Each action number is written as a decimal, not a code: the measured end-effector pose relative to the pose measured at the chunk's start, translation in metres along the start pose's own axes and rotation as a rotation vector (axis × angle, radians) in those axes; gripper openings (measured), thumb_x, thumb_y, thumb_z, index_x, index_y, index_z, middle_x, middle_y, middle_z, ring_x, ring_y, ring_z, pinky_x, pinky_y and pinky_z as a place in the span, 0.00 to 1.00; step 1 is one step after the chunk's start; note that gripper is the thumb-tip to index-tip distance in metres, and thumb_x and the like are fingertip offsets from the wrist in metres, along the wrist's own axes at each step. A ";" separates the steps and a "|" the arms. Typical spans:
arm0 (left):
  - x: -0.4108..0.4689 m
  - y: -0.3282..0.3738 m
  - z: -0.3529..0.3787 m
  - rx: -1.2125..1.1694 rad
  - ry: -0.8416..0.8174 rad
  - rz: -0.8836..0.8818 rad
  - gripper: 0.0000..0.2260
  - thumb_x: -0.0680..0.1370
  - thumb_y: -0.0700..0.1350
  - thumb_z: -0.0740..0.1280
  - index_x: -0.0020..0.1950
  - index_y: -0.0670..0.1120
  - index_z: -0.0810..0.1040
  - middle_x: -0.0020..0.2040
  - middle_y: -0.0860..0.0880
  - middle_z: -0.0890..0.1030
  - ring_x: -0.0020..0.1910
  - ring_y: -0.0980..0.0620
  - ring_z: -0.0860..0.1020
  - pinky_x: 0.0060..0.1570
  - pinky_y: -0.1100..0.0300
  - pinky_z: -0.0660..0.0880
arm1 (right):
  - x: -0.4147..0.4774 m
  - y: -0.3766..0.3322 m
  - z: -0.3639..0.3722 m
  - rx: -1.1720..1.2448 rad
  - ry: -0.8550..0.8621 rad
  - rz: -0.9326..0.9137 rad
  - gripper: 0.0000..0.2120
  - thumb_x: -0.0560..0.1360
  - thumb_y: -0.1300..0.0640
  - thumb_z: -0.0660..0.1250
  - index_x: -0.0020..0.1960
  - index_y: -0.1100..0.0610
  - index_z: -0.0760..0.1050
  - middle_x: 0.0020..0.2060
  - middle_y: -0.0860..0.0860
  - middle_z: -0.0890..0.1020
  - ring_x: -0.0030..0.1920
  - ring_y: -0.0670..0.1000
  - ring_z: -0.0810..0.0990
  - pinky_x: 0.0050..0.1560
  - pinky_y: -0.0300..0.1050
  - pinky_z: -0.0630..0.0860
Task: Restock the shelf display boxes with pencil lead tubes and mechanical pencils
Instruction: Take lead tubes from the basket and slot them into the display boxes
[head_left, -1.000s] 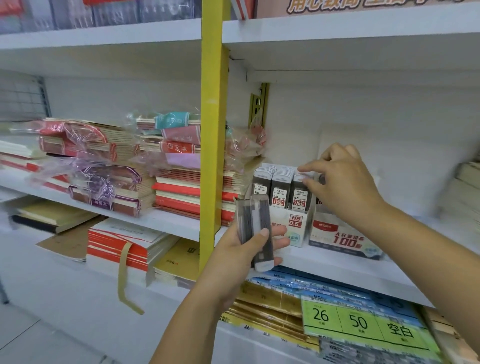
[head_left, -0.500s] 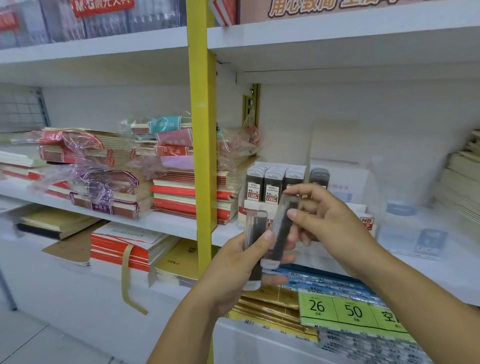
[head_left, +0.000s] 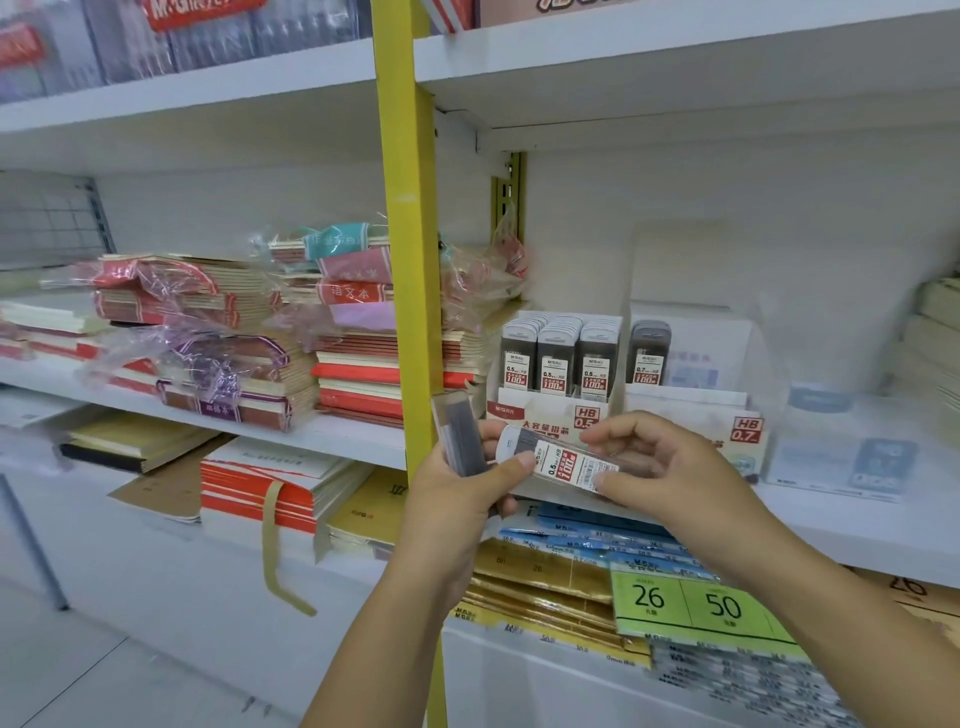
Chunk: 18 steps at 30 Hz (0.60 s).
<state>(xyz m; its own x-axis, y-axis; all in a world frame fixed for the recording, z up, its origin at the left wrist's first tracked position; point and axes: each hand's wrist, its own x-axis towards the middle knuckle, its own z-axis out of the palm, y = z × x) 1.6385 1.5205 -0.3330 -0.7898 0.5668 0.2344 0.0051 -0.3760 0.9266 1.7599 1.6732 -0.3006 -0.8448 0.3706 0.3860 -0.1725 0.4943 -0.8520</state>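
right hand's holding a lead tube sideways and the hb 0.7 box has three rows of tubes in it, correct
Not quite. The right hand does hold a lead tube sideways, but the head view shows a single tube in the HB 0.7 box; the three rows stand in the HB 0.5 box.

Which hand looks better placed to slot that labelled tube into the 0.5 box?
The right hand: it pinches the labelled tube by its end, just below the 0.5 box. The left hand grips a dark tube and sits further left, by the yellow post.
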 end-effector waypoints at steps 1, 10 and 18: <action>0.000 0.001 0.000 0.027 -0.002 0.007 0.12 0.73 0.39 0.76 0.54 0.48 0.80 0.43 0.49 0.87 0.32 0.59 0.79 0.32 0.66 0.75 | 0.000 -0.003 0.000 -0.030 -0.024 -0.009 0.16 0.71 0.62 0.74 0.46 0.40 0.80 0.44 0.40 0.84 0.44 0.39 0.82 0.43 0.38 0.80; -0.001 0.010 0.012 0.047 -0.068 0.043 0.11 0.84 0.51 0.60 0.64 0.50 0.73 0.50 0.47 0.87 0.44 0.53 0.85 0.34 0.64 0.77 | 0.017 -0.042 -0.018 -0.136 0.024 -0.153 0.32 0.74 0.63 0.70 0.59 0.28 0.66 0.51 0.43 0.80 0.43 0.43 0.84 0.36 0.38 0.81; 0.003 0.006 0.009 0.151 -0.042 0.089 0.07 0.83 0.50 0.62 0.56 0.56 0.79 0.42 0.50 0.86 0.39 0.54 0.85 0.38 0.63 0.80 | 0.061 -0.069 -0.040 -0.537 0.273 -0.391 0.14 0.76 0.56 0.68 0.55 0.41 0.69 0.42 0.41 0.80 0.40 0.36 0.78 0.34 0.29 0.73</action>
<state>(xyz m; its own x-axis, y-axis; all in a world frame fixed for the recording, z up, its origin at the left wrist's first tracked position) 1.6422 1.5265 -0.3237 -0.7559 0.5674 0.3267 0.1687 -0.3133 0.9346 1.7406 1.6935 -0.2038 -0.6030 0.2362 0.7620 -0.1042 0.9237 -0.3688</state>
